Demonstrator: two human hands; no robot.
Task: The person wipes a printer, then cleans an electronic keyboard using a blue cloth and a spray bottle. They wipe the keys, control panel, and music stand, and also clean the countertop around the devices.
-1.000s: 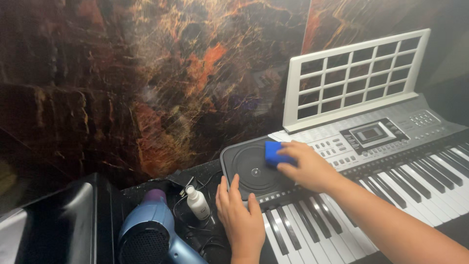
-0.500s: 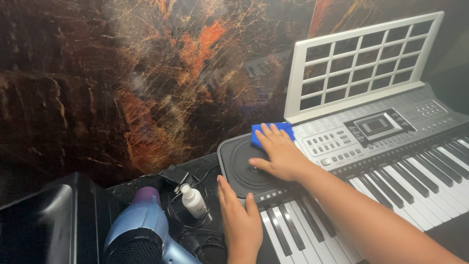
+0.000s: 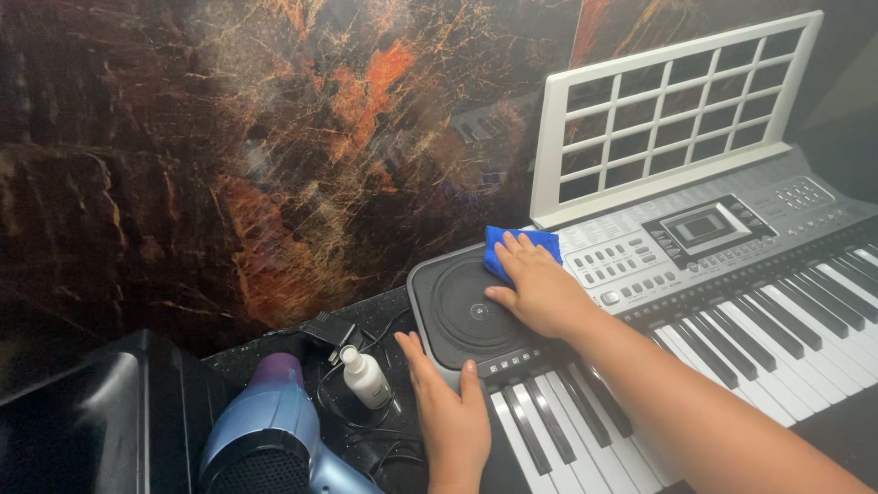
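Right hand (image 3: 540, 293): fingers flat, pressing a soft blue cloth (image 3: 518, 243) onto the keyboard (image 3: 732, 274) beside its round ribbed speaker (image 3: 462, 311).
Left hand (image 3: 453, 412): spread, palm down, at the keyboard's left corner.
Desk (image 3: 302, 352): speckled black; glossy blue hair dryer (image 3: 265, 430) and small white bottle (image 3: 366, 377) near the left hand.

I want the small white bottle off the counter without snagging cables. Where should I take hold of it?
Take the small white bottle around its body just below the cap, coming from above: it leans among black cables, with the hair dryer close on its left.
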